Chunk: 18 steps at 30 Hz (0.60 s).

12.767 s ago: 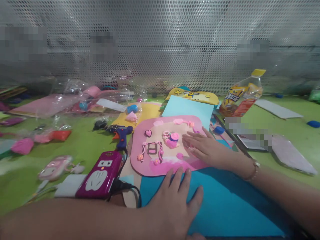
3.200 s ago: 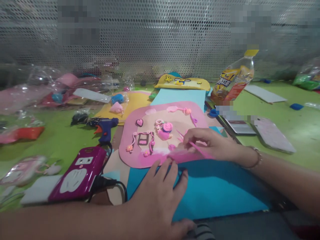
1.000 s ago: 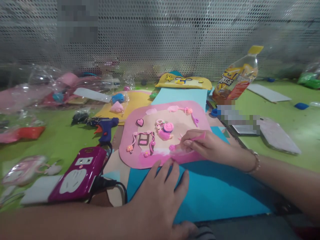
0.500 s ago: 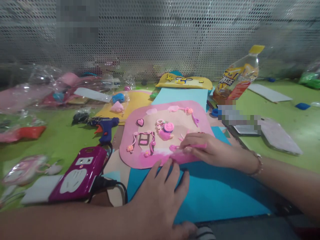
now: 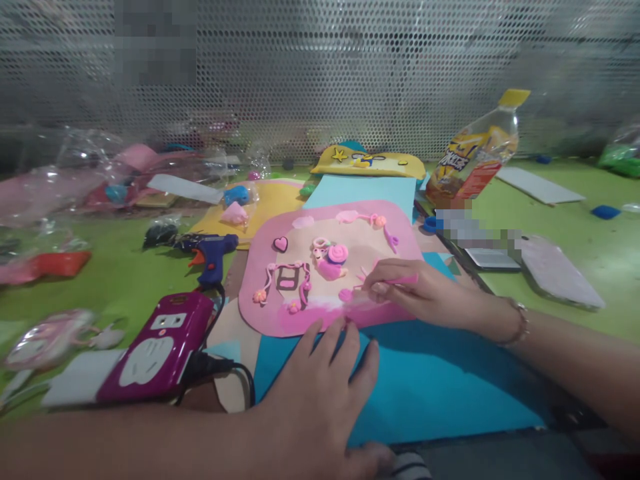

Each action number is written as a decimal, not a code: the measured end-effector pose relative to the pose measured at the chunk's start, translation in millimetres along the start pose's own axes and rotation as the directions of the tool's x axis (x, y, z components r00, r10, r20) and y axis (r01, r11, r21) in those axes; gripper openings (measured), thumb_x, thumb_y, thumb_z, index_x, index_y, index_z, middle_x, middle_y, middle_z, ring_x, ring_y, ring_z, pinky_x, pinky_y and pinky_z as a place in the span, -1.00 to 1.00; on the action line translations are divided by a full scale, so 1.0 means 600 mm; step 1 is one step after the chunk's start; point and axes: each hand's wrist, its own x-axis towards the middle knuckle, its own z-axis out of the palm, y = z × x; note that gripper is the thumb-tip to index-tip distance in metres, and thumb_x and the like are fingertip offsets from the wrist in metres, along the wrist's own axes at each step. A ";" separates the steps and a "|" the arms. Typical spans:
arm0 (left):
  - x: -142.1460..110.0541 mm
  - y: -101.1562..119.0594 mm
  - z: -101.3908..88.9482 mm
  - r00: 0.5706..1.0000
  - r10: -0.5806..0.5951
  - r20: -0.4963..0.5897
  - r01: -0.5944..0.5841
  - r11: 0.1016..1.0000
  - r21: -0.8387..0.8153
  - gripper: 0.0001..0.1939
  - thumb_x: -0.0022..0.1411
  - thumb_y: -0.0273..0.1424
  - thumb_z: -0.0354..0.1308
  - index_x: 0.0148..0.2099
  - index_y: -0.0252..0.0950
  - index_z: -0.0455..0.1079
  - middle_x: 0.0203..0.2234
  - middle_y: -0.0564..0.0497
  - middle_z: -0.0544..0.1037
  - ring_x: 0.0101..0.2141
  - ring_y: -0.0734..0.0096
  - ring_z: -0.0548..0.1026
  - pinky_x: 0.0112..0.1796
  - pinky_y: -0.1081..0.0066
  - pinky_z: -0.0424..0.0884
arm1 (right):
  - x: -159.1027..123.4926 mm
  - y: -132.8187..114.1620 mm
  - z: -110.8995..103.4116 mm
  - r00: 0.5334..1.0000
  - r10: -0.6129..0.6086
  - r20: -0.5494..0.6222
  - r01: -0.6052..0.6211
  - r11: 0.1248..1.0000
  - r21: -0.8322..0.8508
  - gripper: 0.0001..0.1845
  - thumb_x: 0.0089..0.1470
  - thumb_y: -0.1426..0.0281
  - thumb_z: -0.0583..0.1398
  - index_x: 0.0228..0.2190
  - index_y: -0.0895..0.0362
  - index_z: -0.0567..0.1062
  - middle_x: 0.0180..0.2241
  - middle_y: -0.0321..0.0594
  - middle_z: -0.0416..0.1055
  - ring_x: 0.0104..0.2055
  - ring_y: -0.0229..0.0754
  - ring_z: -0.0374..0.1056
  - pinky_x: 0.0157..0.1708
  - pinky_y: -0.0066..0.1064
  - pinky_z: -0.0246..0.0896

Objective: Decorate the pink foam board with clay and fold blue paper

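A pink rounded board (image 5: pixel 255 267) lies in the middle, decorated with clay shapes. At its centre is a clay snail (image 5: pixel 330 267) with a pink swirl shell. My right hand (image 5: pixel 405 287) pinches a thin pink modelling tool (image 5: pixel 409 279) above the board's right half. The tool's tip is beside a small pink clay ball (image 5: pixel 345 294), with a slight gap between them. My left hand (image 5: pixel 320 373) is spread, fingertips at the board's near edge, over a blue sheet (image 5: pixel 430 387).
Left of the board are a blue glue gun (image 5: pixel 214 257) and a purple power strip (image 5: pixel 165 347) with black cords. A snack-filled bottle (image 5: pixel 475 157) leans at the back right, near a phone-like slab (image 5: pixel 560 270). Plastic bags (image 5: pixel 90 160) crowd the back left.
My right hand has shifted slightly up and right, drawing the tool's tip back off the pink clay ball. My left hand stays in place.
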 end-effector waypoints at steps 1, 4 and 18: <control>-0.001 0.001 0.000 1.000 0.002 -0.006 -0.002 1.000 0.009 -0.17 0.17 0.16 -0.12 0.30 -0.28 0.06 0.18 -0.31 0.19 0.16 -0.15 0.14 0.08 -0.07 0.10 | 0.000 -0.001 0.000 1.000 -0.014 0.003 0.014 1.000 -0.003 -0.77 0.26 0.39 0.00 -0.31 0.18 0.43 -0.38 -0.18 0.41 -0.32 -0.29 0.32 -0.31 -0.49 0.21; -0.002 0.003 -0.001 1.000 0.006 -0.011 -0.006 1.000 0.016 -0.18 0.17 0.16 -0.12 0.30 -0.28 0.07 0.18 -0.30 0.19 0.16 -0.14 0.13 0.08 -0.05 0.11 | 0.000 -0.005 -0.001 0.999 -0.033 0.004 0.033 0.999 -0.004 -0.77 0.25 0.39 0.00 -0.34 0.18 0.42 -0.39 -0.19 0.42 -0.32 -0.29 0.31 -0.32 -0.49 0.21; 0.000 0.000 -0.003 1.000 -0.004 0.016 0.004 1.000 -0.026 -0.19 0.18 0.16 -0.16 0.29 -0.28 0.08 0.16 -0.32 0.22 0.15 -0.15 0.14 0.08 -0.08 0.09 | -0.004 -0.003 -0.003 0.984 -0.153 0.097 0.156 0.987 -0.029 -0.75 0.21 0.54 -0.05 -0.24 0.19 0.40 -0.34 -0.12 0.37 -0.30 -0.24 0.28 -0.28 -0.42 0.18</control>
